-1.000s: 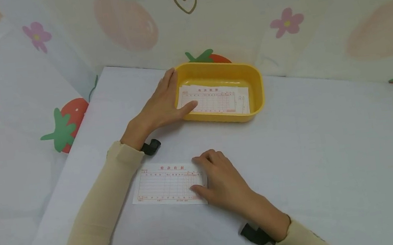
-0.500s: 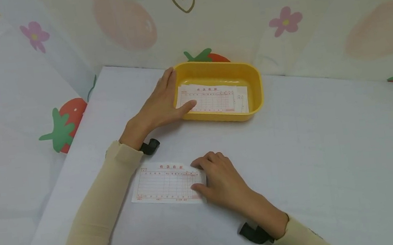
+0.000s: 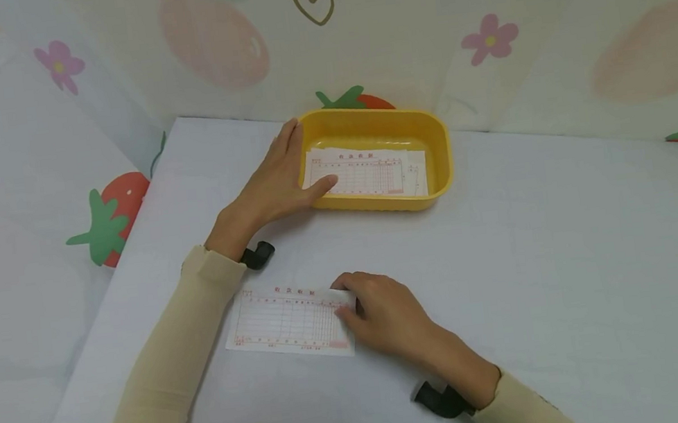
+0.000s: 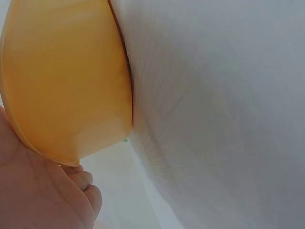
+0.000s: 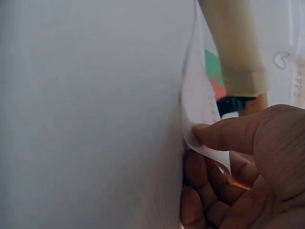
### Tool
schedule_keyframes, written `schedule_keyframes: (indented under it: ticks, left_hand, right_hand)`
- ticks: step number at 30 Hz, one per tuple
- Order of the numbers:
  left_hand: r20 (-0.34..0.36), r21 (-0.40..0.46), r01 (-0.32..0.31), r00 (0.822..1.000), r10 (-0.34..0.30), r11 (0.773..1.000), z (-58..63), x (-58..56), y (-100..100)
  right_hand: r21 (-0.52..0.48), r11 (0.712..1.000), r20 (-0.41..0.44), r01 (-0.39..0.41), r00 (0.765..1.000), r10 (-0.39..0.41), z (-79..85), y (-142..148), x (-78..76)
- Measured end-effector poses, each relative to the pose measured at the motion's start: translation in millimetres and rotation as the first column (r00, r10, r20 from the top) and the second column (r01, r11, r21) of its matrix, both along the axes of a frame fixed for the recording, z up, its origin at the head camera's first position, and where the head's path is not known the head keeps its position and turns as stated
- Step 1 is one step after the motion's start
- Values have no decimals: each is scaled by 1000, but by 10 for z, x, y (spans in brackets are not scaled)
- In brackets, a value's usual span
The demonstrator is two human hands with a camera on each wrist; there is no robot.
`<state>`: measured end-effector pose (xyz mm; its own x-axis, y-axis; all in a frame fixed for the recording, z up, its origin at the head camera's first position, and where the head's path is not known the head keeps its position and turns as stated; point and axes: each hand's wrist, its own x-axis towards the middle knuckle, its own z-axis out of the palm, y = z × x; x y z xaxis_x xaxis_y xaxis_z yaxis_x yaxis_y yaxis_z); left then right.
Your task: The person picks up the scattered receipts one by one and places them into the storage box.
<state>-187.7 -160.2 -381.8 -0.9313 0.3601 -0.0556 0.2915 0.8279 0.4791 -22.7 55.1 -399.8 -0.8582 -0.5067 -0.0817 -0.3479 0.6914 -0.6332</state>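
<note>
My left hand (image 3: 272,177) holds the left end of a yellow plastic basket (image 3: 442,151), its thumb over the front rim and its fingers along the left side. Inside the basket lie receipt slips (image 3: 366,173) with red print and ruled columns. The left wrist view shows the basket's outer wall (image 4: 66,81) and the palm against its rim. In front of the basket, a receipt slip (image 3: 282,319) lies on the table. My right hand (image 3: 388,310) pinches its right end; in the right wrist view the thumb is on the curled-up slip (image 5: 198,105), with fingers beneath.
The table (image 3: 573,282) has a white cover and meets a patterned wall cloth (image 3: 394,31) behind the basket. Black wrist straps (image 3: 259,255) sit below both sleeves. The left sleeve (image 3: 162,371) runs along the slip's left side.
My right thumb and fingers have drawn closer together on the slip's right end, and that end bends up. The left hand and the basket stay in place.
</note>
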Motion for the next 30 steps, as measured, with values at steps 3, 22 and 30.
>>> schedule_keyframes:
  ticks: [3, 22, 30]
  left_hand:
    - [4, 0, 1, 1000, -1, 1000, -11, -2, -4]
    - [4, -9, -2, 1000, 2, 1000, -27, 4, 1]
    - [-2, -19, -1, 1000, 1, 1000, -17, 1, -1]
  right_hand:
    - [-24, 1000, 49, 12, 999, -11, 38, 47, -31]
    - [-191, 978, 63, 85, 995, -74, 258, 479, -313]
    - [-165, 970, 45, 178, 984, -172, 340, 632, -412]
